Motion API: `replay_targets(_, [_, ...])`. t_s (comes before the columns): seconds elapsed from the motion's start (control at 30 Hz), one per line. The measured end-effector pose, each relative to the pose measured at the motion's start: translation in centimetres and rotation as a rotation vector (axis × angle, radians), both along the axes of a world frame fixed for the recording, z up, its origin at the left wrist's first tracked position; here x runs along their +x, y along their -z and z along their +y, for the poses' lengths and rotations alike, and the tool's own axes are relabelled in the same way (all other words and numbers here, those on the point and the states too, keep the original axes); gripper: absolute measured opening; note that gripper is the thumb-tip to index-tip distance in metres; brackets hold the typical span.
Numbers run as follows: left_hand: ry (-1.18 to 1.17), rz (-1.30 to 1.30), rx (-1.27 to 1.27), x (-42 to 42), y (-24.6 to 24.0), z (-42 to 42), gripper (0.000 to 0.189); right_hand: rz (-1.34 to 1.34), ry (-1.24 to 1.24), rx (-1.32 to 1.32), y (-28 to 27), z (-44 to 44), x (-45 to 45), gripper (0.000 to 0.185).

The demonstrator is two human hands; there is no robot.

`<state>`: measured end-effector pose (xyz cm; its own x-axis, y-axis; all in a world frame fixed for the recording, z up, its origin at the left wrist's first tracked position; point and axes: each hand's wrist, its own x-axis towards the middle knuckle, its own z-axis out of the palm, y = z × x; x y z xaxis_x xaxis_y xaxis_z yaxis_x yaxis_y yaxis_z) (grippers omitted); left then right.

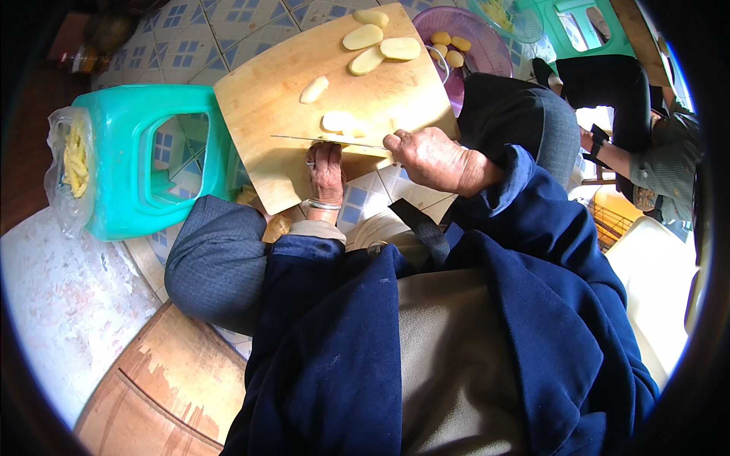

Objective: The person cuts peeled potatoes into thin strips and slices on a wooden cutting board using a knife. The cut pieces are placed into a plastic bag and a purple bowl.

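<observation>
A wooden cutting board (274, 85) lies before me, tilted in view. My right hand (436, 159) is closed around a knife, whose thin blade (319, 138) reaches left across the board's near part. Just below the blade, my left hand (326, 171) has its fingers bent on the board, at the edge of a pale potato piece; how firmly it holds the piece is hidden. Bright cut potato slices (339, 121) lie right beyond the blade. One small potato slice (314, 90) rests farther up, and several larger oval slices (363, 37) lie at the board's far end.
Peeled potatoes (454, 58) sit in a purple plastic basin (485, 34) beyond the board. At left stands a green plastic stool (120, 165) beside a clear bag of cut potato strips (76, 162). Another person (661, 148) sits at right. A green basket (524, 23) holds pale strips.
</observation>
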<state>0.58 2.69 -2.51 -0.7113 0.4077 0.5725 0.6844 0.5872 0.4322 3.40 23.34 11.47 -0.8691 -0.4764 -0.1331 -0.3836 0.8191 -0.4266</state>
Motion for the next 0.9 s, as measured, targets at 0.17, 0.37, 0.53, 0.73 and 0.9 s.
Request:
replay_targets(0.17, [0.000, -0.012, 0.002, 0.2, 0.4, -0.1, 0.031, -0.053, 0.010, 0.026, 0.3, -0.3, -0.2, 0.020])
replay_targets(0.37, [0.009, -0.037, -0.007, 0.3, 0.5, -0.3, 0.037, -0.067, -0.006, 0.018, 1.1, -0.3, -0.4, 0.024])
replay_targets(0.53, [-0.028, -0.014, -0.067, 0.4, 0.3, -0.3, 0.024, -0.047, -0.030, 0.054, 2.9, -1.8, -1.5, 0.024])
replay_targets(0.73, [0.013, -0.073, -0.100, 0.5, 0.1, -0.5, 0.020, 0.009, -0.015, 0.073, 3.5, -2.2, -1.7, 0.019])
replay_targets(0.9, [0.015, -0.108, -0.068, 0.3, -0.3, 0.3, 0.026, 0.238, -0.108, 0.159, 1.3, -1.3, -2.9, 0.016])
